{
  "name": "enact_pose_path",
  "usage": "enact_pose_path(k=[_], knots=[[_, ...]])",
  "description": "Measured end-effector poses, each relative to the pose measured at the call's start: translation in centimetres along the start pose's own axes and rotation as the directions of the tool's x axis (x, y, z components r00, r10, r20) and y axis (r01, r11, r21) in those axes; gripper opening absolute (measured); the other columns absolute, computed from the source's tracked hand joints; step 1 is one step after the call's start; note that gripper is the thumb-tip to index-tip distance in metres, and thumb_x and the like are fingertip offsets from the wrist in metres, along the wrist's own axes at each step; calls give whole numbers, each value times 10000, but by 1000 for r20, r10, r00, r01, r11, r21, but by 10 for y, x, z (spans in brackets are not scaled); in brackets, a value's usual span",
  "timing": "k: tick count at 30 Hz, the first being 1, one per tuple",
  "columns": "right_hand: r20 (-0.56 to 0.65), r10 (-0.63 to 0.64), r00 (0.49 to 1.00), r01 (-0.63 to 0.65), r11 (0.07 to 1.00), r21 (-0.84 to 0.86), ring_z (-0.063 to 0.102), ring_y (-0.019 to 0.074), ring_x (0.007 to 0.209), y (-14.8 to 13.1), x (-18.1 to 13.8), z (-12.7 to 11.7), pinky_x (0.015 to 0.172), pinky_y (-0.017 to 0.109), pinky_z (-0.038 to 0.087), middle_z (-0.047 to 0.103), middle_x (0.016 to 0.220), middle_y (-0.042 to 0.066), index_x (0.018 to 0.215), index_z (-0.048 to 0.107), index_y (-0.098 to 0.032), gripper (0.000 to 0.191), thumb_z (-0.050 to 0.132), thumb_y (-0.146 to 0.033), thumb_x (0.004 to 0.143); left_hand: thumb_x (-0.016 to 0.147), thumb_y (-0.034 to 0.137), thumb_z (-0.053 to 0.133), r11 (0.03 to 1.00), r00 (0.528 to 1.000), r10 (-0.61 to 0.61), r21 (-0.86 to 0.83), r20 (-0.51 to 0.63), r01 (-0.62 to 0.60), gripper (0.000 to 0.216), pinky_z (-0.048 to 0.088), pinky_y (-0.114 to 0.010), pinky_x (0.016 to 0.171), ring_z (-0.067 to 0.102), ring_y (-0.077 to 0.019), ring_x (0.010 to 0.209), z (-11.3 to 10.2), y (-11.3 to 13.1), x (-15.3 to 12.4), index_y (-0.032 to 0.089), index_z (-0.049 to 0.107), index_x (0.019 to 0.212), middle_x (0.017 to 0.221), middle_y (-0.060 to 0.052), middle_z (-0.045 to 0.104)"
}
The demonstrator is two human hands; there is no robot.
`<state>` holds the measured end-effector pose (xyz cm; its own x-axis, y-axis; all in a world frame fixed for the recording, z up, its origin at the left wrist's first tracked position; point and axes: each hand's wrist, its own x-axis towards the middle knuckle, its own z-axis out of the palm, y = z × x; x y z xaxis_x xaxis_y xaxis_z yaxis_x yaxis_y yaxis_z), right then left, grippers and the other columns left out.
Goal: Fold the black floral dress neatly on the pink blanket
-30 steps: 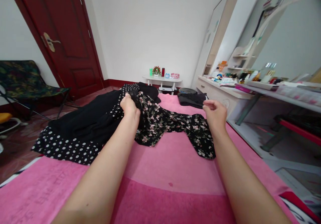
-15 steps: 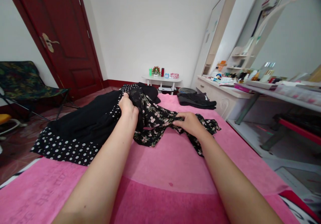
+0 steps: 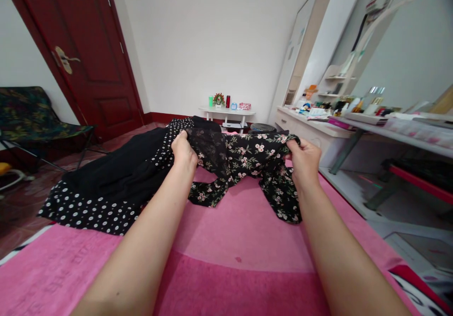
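Observation:
A black garment with pink flowers (image 3: 253, 152) is stretched between my two hands above the bed. My left hand (image 3: 184, 150) is closed on its sheer black end. The opposite end is pinched in my right hand (image 3: 303, 158), fingers wrapped round the cloth. Two flowered flaps hang down from it toward the pink bedding (image 3: 237, 226). Beside my left forearm lies a black garment with white polka-dot trim (image 3: 116, 170), spread over the left side of the bed. Whether the flowered cloth is a blouse or a dress, I cannot tell.
A low white table (image 3: 226, 112) with small items stands at the far wall. On the right is a dressing table (image 3: 318, 125) crowded with bottles. A camouflage folding chair (image 3: 38, 115) stands left, near the dark red door (image 3: 76, 47).
My right hand has moved right and up, pulling the flowered garment out wide. Its bunched middle has opened into a taut span. My left hand has hardly moved.

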<state>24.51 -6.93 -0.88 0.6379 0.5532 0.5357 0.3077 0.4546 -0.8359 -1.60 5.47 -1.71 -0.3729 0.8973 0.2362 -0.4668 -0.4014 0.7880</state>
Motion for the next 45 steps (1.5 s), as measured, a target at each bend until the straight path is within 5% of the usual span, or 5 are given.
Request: enact_pose_path(k=[13, 23, 32, 38, 45], knots=[[595, -19, 804, -81, 987, 142, 622, 122, 724, -46, -40, 33, 685, 247, 533, 665, 842, 16, 882, 662, -171, 231, 650, -337, 722, 572, 288, 810, 885, 462, -181, 348, 869, -309, 696, 459, -352, 911, 573, -234, 1075, 35, 22, -90, 214, 547, 1213, 1182, -87, 615], [354, 111, 929, -99, 994, -54, 643, 130, 701, -23, -3, -2, 606, 225, 504, 684, 842, 45, 886, 666, -156, 272, 699, -334, 684, 686, 176, 593, 916, 978, 188, 344, 87, -206, 180, 486, -259, 742, 597, -144, 751, 1, 0, -16, 133, 630, 856, 828, -26, 657], [541, 271, 796, -12, 901, -434, 611, 139, 653, 14, -2, -2, 580, 232, 472, 677, 722, 45, 799, 688, -128, 156, 682, -186, 654, 715, 164, 555, 767, 891, 226, 492, 394, -412, 182, 484, -262, 781, 608, -139, 786, -7, -15, -12, 149, 652, 869, 858, -32, 661], [537, 396, 745, 218, 616, -757, 629, 226, 877, 44, 2, -13, 738, 296, 489, 659, 1025, 68, 1109, 636, -219, 623, 797, -201, 508, 708, 246, 670, 654, 528, -208, 518, 824, -551, 231, 506, -289, 754, 633, -170, 784, 12, -39, -58, 153, 681, 918, 878, -50, 694], [315, 468, 826, 185, 303, -935, 622, 258, 948, 65, -2, -32, 736, 318, 458, 651, 1068, 88, 1119, 636, -275, 460, 684, -339, 665, 714, 233, 690, 462, 394, -215, 449, 893, -765, 390, 506, -292, 813, 624, -168, 841, 11, -47, -84, 196, 638, 1098, 1117, -60, 623]])
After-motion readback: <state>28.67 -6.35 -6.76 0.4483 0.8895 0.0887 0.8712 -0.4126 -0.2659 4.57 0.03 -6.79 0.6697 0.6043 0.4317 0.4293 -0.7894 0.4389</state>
